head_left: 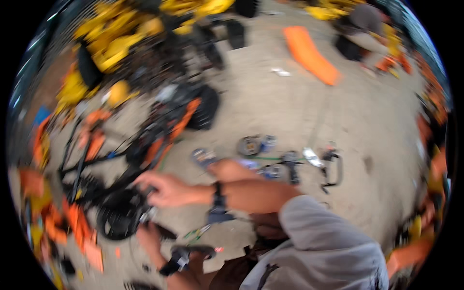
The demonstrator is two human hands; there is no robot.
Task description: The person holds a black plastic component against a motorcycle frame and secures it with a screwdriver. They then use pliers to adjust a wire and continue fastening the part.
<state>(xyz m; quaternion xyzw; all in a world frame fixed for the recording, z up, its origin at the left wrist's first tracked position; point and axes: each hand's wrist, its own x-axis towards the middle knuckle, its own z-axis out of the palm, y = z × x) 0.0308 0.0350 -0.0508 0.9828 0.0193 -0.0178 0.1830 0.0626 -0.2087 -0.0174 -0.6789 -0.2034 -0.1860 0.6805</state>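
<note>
Right hand (166, 190), left hand (149, 239) at black frame (129, 177), long axis up-right; cannot tell if clamped.

The view is bright, rim-bowed and seemingly motion-blurred.

Beige floor (386, 121), dark stain (369, 165) toward its right edge. Dark greenish wall (54, 36) beyond far left corner, bluish wall (424, 41) beyond far right. Floor evenly lit.

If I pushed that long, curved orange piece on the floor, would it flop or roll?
The orange piece is probably fairly stiff, since it looks smoothly curved, without visible folds. Being long and broad, it would likely slide rather than roll.
</note>
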